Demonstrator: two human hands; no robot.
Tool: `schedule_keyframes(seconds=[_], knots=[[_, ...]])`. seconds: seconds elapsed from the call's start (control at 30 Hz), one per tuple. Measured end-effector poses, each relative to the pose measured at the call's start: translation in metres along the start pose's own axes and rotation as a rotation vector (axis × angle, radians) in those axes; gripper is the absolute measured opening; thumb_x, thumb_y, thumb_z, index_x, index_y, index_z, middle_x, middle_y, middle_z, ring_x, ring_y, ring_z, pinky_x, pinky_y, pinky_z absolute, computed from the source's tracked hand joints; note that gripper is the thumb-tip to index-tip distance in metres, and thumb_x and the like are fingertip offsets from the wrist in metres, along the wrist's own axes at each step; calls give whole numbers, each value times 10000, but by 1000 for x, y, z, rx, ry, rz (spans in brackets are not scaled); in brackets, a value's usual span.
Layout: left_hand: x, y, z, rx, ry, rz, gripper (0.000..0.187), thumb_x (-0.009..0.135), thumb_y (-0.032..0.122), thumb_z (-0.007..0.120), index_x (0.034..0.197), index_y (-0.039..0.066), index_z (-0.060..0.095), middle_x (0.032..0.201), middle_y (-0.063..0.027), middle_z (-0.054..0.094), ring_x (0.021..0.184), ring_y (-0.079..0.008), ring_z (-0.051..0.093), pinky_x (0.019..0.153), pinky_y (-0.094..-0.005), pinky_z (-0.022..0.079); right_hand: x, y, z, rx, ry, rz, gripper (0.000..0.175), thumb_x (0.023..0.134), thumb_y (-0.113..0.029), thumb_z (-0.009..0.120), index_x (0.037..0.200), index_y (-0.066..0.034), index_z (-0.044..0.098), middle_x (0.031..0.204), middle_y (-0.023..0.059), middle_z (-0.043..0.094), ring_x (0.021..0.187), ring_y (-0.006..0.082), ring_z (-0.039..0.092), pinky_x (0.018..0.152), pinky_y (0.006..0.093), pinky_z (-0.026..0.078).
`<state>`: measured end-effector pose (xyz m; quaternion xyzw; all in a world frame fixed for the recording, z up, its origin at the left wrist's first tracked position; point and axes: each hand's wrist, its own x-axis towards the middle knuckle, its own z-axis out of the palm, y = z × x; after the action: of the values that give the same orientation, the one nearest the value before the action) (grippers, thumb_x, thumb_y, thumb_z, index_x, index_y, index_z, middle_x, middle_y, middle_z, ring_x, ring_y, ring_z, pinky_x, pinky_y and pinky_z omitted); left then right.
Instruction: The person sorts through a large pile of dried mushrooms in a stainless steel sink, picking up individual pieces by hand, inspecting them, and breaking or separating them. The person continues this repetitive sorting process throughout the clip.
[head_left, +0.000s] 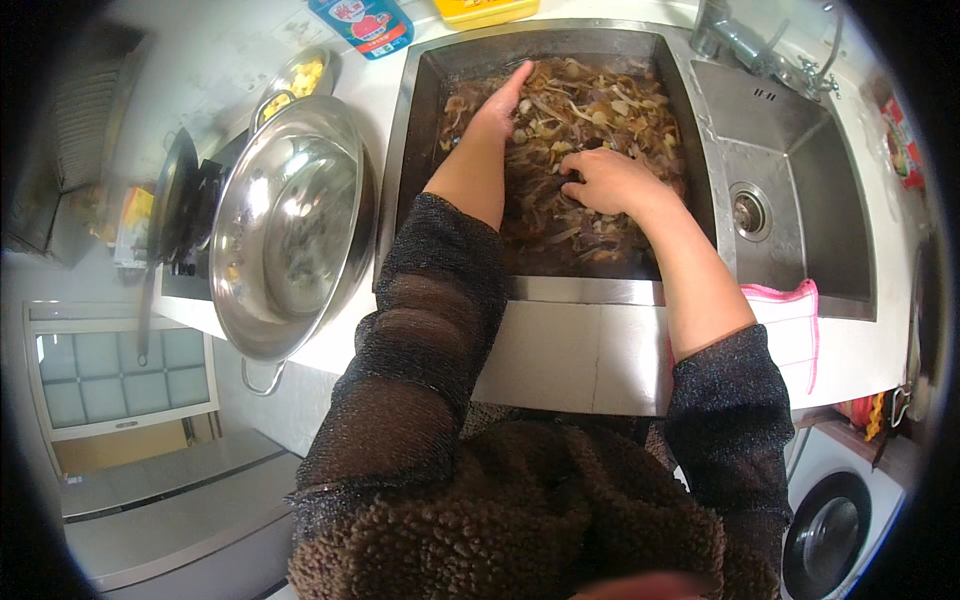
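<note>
Both hands are in the large steel sink basin (585, 291), which is filled with brownish water and many floating mushroom pieces (592, 105). My left hand (511, 101) reaches to the far left part of the mushrooms, fingers extended and pointing away, its palm side turned towards the pieces. Nearer the middle, my right hand (604, 180) is at the water's surface with bent fingers spread over dark pieces. Its fingertips are partly hidden among them, so a hold on any piece cannot be made out.
Left of the basin, a big steel two-handled pot (300, 225) leans tilted on the counter, before a bowl of yellow pieces (306, 79). A blue bottle (371, 26) stands behind. At right are a smaller sink (810, 195), a faucet (739, 41) and a pink-edged cloth (784, 322).
</note>
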<state>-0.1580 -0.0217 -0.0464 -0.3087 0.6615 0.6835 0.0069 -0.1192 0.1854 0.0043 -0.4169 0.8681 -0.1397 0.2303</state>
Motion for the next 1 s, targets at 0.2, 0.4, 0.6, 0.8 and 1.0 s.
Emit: schedule_keyframes(seconds=[0.2,0.4,0.6,0.8,1.0], knots=[[-7,6,18,-130,-374,-131,761,710,293,749,1345,87,383,1479,-180,123,1360,-307,107,1084,-417,135,3,5,3,29,-45,-27,345,814,-277,589,1113,-108,591,1095,152,600,1027,303,567,846,403,456],[-37,-1,11,17,-447,-105,857,742,228,709,1425,93,210,1499,-133,-79,1375,-281,-71,1096,-435,22,13,13,12,86,-146,-127,345,809,-278,594,1107,-105,593,1056,157,615,976,292,585,824,379,454],[-95,-11,-15,-14,-277,-73,371,780,-58,527,1130,51,472,1080,-120,545,1032,-292,544,835,-440,499,4,2,11,131,-413,-175,329,808,-235,617,1075,-43,607,930,107,647,888,203,591,762,324,458],[-151,-12,-44,-423,-351,-80,303,781,-128,414,1047,13,443,1118,-147,519,1061,-322,524,900,-560,476,-6,29,-17,594,-410,-107,176,819,-157,566,937,-59,653,872,30,654,788,96,610,645,255,531],[-150,-26,-49,-300,-159,-24,198,865,87,564,1046,54,490,1027,-118,589,922,-286,608,828,-453,514,16,72,-13,133,428,110,176,817,-127,575,961,-36,621,830,76,635,742,182,607,697,303,500]])
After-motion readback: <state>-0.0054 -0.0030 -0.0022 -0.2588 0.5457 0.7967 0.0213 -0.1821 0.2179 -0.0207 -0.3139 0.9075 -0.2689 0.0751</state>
